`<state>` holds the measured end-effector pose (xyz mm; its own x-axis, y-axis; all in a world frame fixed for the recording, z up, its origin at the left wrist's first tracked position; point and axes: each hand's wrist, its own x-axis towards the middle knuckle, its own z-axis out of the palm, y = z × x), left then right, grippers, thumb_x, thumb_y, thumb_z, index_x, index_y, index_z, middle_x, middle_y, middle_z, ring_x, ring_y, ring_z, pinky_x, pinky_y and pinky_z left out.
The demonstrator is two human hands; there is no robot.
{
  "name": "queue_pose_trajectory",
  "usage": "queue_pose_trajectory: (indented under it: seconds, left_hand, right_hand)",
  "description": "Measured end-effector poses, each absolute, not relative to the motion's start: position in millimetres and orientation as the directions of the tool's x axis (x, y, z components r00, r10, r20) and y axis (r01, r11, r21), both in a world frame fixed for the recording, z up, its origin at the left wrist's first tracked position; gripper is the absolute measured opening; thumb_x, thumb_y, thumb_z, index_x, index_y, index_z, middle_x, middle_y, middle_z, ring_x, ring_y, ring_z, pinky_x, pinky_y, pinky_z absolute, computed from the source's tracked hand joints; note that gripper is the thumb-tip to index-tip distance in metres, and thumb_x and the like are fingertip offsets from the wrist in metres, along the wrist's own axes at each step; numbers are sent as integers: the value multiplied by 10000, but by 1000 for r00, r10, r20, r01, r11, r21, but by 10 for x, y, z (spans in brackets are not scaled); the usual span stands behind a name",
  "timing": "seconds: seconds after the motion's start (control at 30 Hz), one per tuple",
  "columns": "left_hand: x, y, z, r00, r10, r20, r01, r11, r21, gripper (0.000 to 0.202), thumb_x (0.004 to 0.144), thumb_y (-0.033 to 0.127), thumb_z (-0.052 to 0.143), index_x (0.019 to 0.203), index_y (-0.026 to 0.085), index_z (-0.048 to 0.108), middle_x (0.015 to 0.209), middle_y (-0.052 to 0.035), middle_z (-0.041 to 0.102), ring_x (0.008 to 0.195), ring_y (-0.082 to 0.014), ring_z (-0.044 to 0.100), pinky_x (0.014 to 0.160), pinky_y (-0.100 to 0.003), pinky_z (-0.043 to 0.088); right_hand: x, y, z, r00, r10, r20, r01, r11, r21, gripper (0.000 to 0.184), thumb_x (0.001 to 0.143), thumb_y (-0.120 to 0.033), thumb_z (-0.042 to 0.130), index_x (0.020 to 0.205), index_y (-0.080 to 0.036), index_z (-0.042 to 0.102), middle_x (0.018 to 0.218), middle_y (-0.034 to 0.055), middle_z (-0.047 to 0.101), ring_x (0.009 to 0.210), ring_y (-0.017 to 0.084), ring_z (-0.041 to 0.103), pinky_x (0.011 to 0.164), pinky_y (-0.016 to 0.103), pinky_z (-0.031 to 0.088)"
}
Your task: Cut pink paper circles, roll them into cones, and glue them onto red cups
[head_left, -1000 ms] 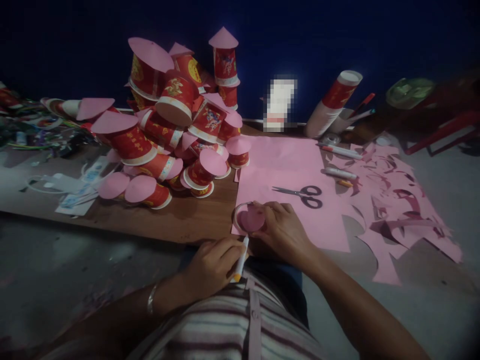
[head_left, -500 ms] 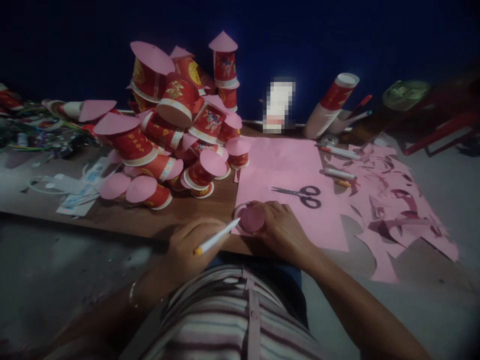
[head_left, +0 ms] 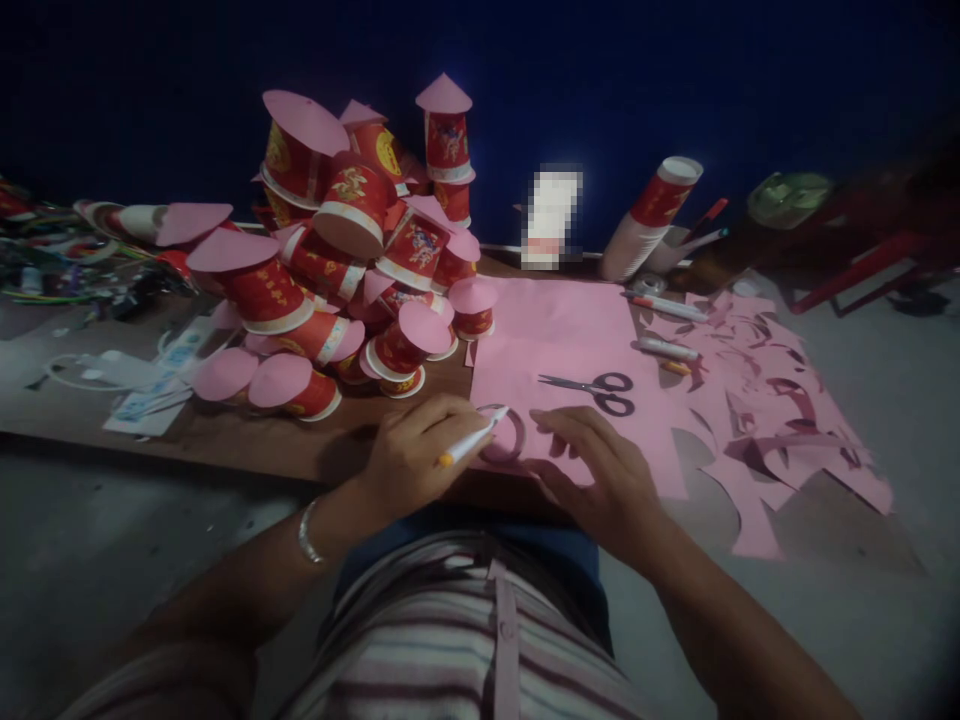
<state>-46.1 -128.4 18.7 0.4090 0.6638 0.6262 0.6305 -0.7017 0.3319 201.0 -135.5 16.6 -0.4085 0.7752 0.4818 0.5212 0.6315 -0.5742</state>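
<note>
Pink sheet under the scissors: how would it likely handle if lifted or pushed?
The pink sheet probably flexes when lifted: similar scraps beside it curl. It looks thin, so likely light. Pushed, it may carry the scissors lying on it.

Wall (head_left: pixel 637 80): dark blue | table (head_left: pixel 300 445): brown, wood-toned | floor (head_left: pixel 150 560): grey, dull | light: dim, uneven

No legible lettering, only gold markings (head_left: pixel 351 184) on the red paper cups (head_left: pixel 259 292) (too small and blurry).
</note>
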Motion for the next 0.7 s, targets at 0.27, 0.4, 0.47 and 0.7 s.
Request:
queue_pose_trajectory:
  seconds: [0.27, 0.4, 0.47, 0.7]
  left_hand:
    - [-233, -1080, 180, 697, 374, 612, 389, -914, 115, 304, 998, 233, 569, 1292, 228, 649, 1082, -84, 767, 1038, -213, 741, 943, -364, 610]
    - [-144, -1072, 103, 713, 361, 601, 342, -927, 151, 379, 1004, 162, 557, 1380, 209, 565, 1172, -79, 762, 1116, -194, 722, 996, -356, 593]
    - [-159, -1061, 63, 651, 525, 548, 473, -845, 249, 450, 993, 237, 624, 1427, 175, 521, 1287, -122, 721, 1214, -224, 680, 1053, -389, 568]
    - [-375, -987, -55, 632, 771, 83, 703, -615, 357, 727, 798, 443, 843, 1404, 162, 555, 1392, -166, 655, 1287, -350, 604, 1076, -528, 525]
  right_hand:
    - [1940, -1325, 123, -289, 957, -15, 18, -11, -1000, 398, 984, -562, 586, 992, -190, 727, 693, -4, 602, 589, 135, 527, 533, 257, 457]
    - [1925, -1263, -6, -143, 987, -68, -165, -91, -982, 362, 928, -562, 649, 903, -204, 694, 778, 16, 633, 659, 155, 579, 594, 283, 510]
    - [1991, -1236, -10, -18, 1000, -10, -207, -14, -978, 327, 947, -543, 633, 904, -221, 667, 831, 32, 669, 746, 183, 643, 659, 313, 555]
    - [2348, -1186, -48, 164, 986, 25, -191, 57, -980, 328, 1026, -542, 546, 1029, -230, 646, 564, -65, 510, 489, 117, 491, 497, 237, 445]
